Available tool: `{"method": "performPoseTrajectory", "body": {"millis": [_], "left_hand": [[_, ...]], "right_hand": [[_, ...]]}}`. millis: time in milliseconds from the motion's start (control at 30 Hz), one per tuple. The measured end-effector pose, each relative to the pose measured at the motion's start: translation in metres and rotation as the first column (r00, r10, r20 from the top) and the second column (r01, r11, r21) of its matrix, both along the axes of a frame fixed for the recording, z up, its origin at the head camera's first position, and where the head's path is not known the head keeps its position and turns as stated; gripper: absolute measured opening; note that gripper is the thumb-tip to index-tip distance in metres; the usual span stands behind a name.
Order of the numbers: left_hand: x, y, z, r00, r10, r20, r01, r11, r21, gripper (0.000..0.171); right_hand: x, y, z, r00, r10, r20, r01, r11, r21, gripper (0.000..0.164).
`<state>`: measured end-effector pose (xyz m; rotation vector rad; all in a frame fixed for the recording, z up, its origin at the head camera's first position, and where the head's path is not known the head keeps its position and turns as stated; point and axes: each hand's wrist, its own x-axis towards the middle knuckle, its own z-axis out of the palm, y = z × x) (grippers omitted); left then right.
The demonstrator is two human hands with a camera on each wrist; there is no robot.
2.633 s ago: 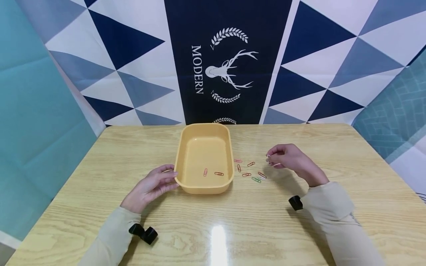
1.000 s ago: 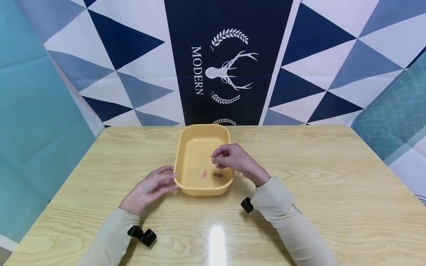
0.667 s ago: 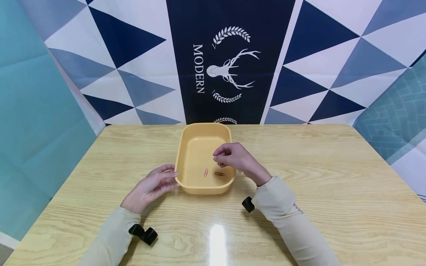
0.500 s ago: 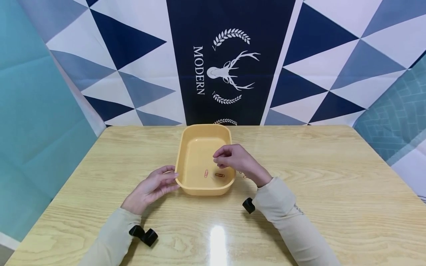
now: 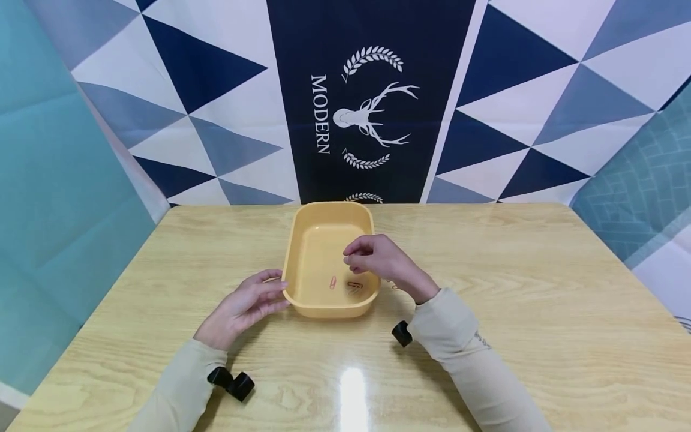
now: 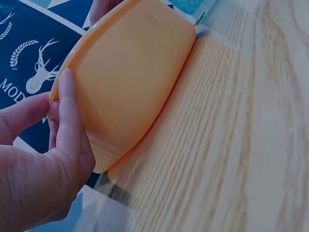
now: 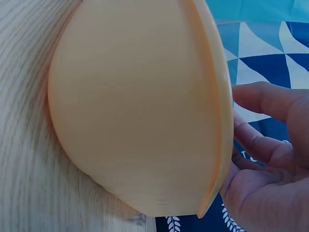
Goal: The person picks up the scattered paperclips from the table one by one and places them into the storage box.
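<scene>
My left hand (image 5: 251, 303) pinches the near-left rim of the yellow plastic tray (image 5: 330, 312), thumb and fingers on either side of the rim in the left wrist view. Above the tray's right half is my right hand (image 5: 375, 258), fingers loosely curled and nothing visible between them. Inside lie a pink paper clip (image 5: 332, 282) and a red paper clip (image 5: 353, 284). A faint, pale paper clip (image 5: 354, 290) shows against the floor just below the red one. In the right wrist view, the tray's wall hides its inside, with the hand beyond the rim.
Right of the tray, a red paper clip (image 5: 394, 287) shows on the wooden table (image 5: 486, 270); other clips there are hidden by my right hand and wrist. A green paper clip (image 6: 200, 18) peeks past the tray in the left wrist view. A patterned cloth (image 5: 372, 120) hangs behind.
My right hand has carried a white paper clip leftward from the table to over the tray and let it go; a pale clip now shows below. The left hand has stayed on the rim.
</scene>
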<state>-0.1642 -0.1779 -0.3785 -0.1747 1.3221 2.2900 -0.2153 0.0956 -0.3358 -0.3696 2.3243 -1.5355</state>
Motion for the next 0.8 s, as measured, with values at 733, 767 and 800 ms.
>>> {"method": "performPoseTrajectory", "body": {"millis": [733,767,800], "left_hand": [[-0.001,-0.001,0.000,1.000,-0.012,-0.005,0.012,1.000,-0.017,0.046],[-0.001,0.000,0.000,1.000,-0.013,-0.005,0.012,1.000,-0.012,0.046],[-0.001,0.000,0.000,1.000,-0.013,-0.009,0.013,1.000,-0.009,0.046]], "right_hand": [[0.001,0.031,0.022,0.996,-0.027,-0.089,0.030,0.999,0.032,0.024],[0.000,0.035,0.023,0.994,-0.035,-0.101,0.039,0.998,0.039,0.025],[-0.001,0.038,0.023,0.992,-0.046,-0.114,0.051,0.998,0.048,0.026]]}}
